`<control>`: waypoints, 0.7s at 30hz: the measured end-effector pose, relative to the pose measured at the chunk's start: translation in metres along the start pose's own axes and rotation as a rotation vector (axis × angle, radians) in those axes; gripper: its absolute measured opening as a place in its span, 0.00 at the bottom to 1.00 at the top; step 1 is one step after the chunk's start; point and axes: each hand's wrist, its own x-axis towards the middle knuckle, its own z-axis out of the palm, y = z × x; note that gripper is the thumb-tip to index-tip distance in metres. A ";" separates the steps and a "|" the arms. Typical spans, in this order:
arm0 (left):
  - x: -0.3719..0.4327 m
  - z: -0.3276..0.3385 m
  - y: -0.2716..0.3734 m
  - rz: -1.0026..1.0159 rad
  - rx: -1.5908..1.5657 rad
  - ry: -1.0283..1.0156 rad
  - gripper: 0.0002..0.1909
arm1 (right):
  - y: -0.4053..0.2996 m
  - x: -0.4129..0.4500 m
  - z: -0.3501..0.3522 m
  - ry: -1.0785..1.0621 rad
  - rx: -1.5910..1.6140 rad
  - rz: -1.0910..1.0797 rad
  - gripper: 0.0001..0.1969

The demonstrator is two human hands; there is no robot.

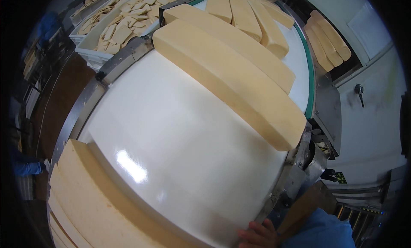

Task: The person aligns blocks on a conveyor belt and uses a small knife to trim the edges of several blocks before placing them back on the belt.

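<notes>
A white conveyor belt (192, 132) spans the middle of the head view. My right hand (258, 233), below a blue sleeve, touches its lower right edge with the fingers spread, and nothing shows in the hand. My left hand is out of view. Across the far part of the belt lies a long, smooth, pale yellow food block (224, 77), with a second block (237, 39) close behind it. At the lower left, a row of similar long slabs (106, 196) lies side by side, cut off by the picture's bottom.
More pale blocks (244, 16) lie beyond, on a white surface with a green edge (310, 74). White plastic crates (96, 57) of flat, broken pieces stand upper left. A metal rail (86, 103) borders the belt. Another person's blue sleeve (29, 168) shows far left.
</notes>
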 end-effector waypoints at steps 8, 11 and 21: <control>0.013 -0.009 -0.010 0.114 0.165 -0.016 0.45 | 0.002 -0.009 0.009 0.171 -0.029 -0.037 0.05; 0.014 -0.011 -0.010 0.090 0.157 -0.041 0.46 | -0.002 -0.007 0.006 0.201 0.032 0.001 0.06; -0.006 -0.012 -0.027 0.099 0.088 -0.052 0.42 | -0.003 -0.008 0.010 0.144 0.135 0.113 0.10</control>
